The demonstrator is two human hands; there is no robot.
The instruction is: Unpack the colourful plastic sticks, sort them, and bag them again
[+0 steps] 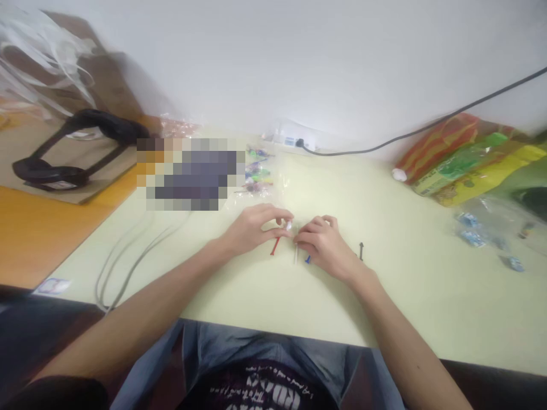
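table (pixel 405 273) pale, carries everything | snack bags (pixel 461 165) far right, well apart | left hand (pixel 252 228) narrow, fingertips pinching small white piece (pixel 289 226) just above table centre | right hand (pixel 325 245) curled, tips just beside that piece, grip cannot be told | red stick (pixel 274 246) under left hand | dark pin (pixel 361 250) beside right wrist | blue piece (pixel 307 259) under right hand

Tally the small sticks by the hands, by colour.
red stick: 1
blue stick: 1
black stick: 1
pale stick: 1
Total: 4
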